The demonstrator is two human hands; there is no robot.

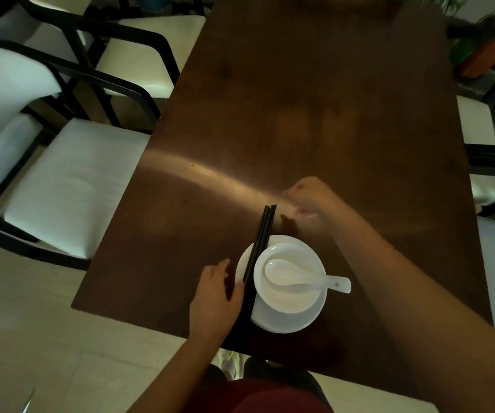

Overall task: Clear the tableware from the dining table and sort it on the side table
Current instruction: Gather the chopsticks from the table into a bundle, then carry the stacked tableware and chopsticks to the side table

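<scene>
Tableware stacked at near edge of dining table (314,99).
White plate (285,320) carries bowl (290,296); spoon (296,275) lies in bowl, handle pointing right. Black chopsticks (259,242) lie along plate's left rim. Left hand (213,290) touches them, fingers loosely extended. Right hand (305,201), blurred, far of plate; grip unclear. No legible writing.

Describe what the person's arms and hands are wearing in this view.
Both forearms are bare, with no sleeves in view. The left hand and right hand wear no gloves, and no watch or rings are visible. The right hand is motion-blurred, so small details there cannot be made out.
</scene>
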